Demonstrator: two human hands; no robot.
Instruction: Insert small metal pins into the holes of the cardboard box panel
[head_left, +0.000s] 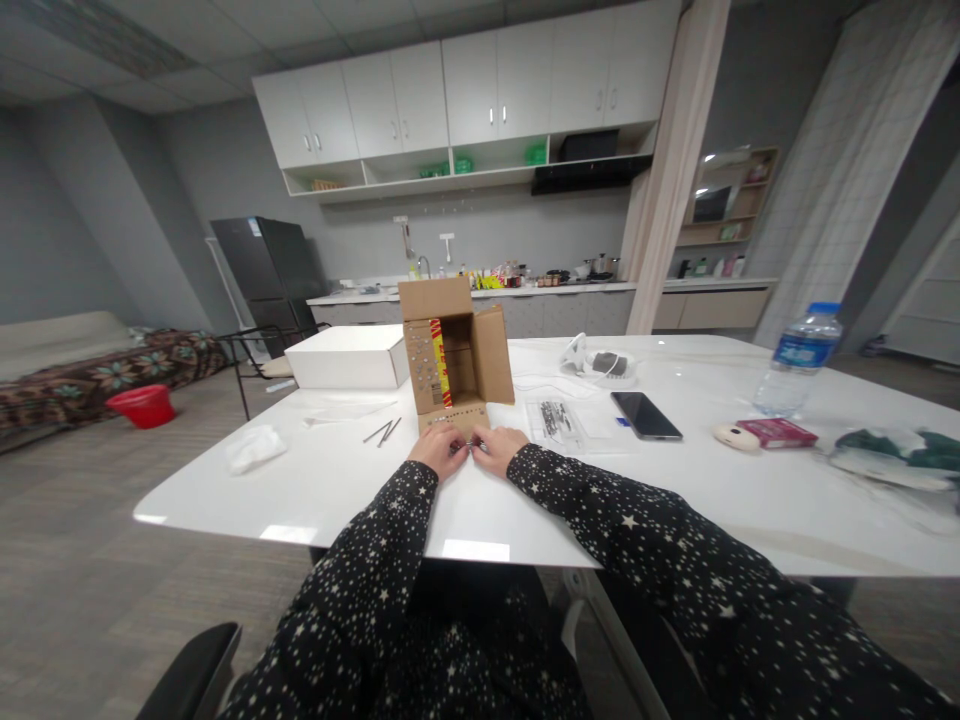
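Note:
My left hand (440, 450) and my right hand (498, 450) meet at the near edge of the table, fingers pinched together. Between their fingertips is something small and shiny, too small to name. Just beyond them stands an open cardboard box (491, 358) on its side, its opening facing me and its flaps spread. Rows of small silvery pieces dot its left flap, beside a red and yellow tape strip (441, 365); more dot the front flap. Left of my left hand lie a few thin metal tools (388, 432). A clear plastic case (559, 422) with small dark parts sits right of my right hand.
On the white table (300, 490) are a white box (345, 358), a crumpled tissue (255, 450), a phone (646, 415), a water bottle (799, 360), a dark red box (780, 432) and a white cable (529, 380). A red basin (141, 406) is on the floor at left.

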